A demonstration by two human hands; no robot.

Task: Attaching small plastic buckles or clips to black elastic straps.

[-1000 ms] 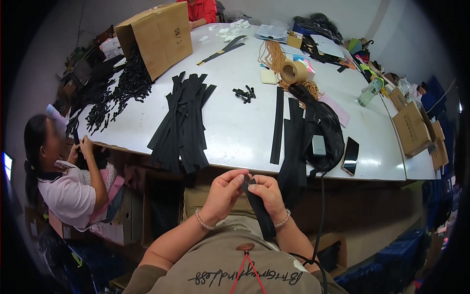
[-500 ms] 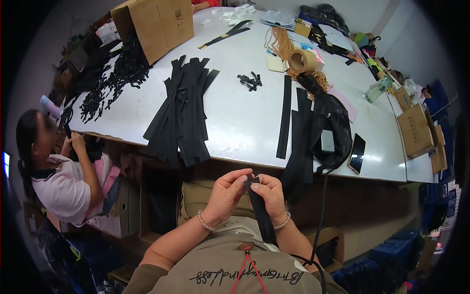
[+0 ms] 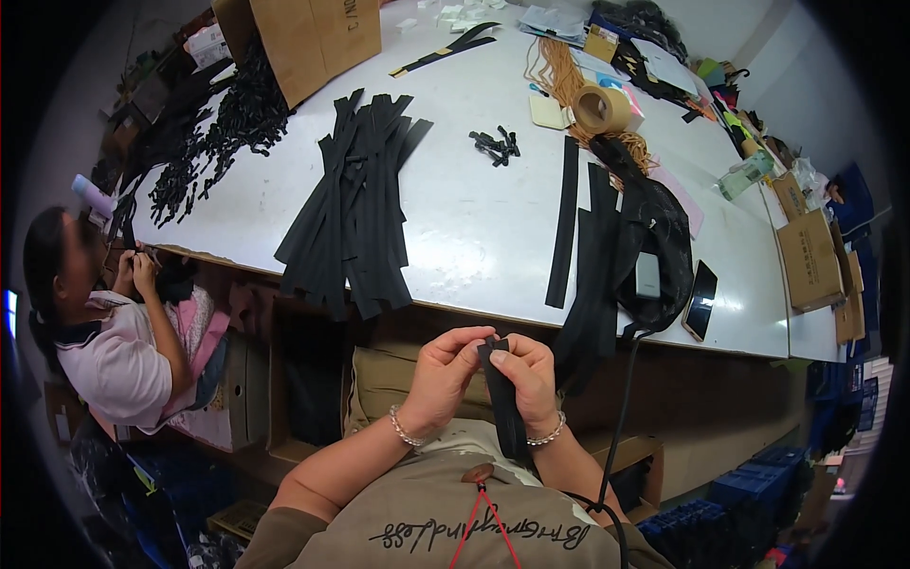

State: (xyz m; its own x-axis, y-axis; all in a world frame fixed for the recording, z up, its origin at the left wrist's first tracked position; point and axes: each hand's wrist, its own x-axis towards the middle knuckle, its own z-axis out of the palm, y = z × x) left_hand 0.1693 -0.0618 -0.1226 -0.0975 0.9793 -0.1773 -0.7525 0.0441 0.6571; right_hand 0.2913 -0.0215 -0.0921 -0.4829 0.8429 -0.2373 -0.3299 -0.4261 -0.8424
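Note:
In front of my torso, both hands meet at the top end of a black zipper tape point(image 3: 506, 408). My left hand point(image 3: 447, 368) is closed, its thumb and index finger pinching the tape's top edge. With the thumb laid over its front, my right hand point(image 3: 528, 376) grips the same tape just below the top. The tape's lower part hangs down along my right wrist. Whether a small piece is also between my fingertips is hidden. On the white table point(image 3: 464, 247) beyond lie a heap of similar black tapes point(image 3: 365, 209) and several small black pieces like zipper sliders point(image 3: 495, 147).
More black tapes point(image 3: 591, 256) hang over the table edge beside a black bag point(image 3: 654, 237) and a phone point(image 3: 700, 299). A tape roll point(image 3: 603, 110) and brown cords lie farther back. A cardboard box point(image 3: 322, 47) stands far left, near small black parts point(image 3: 242, 114). A co-worker point(image 3: 123, 341) sits left.
The two top ends of the tape, spread apart before, are now closer together between my fingers. My hands stay almost in place, while the table shifts slightly in view.

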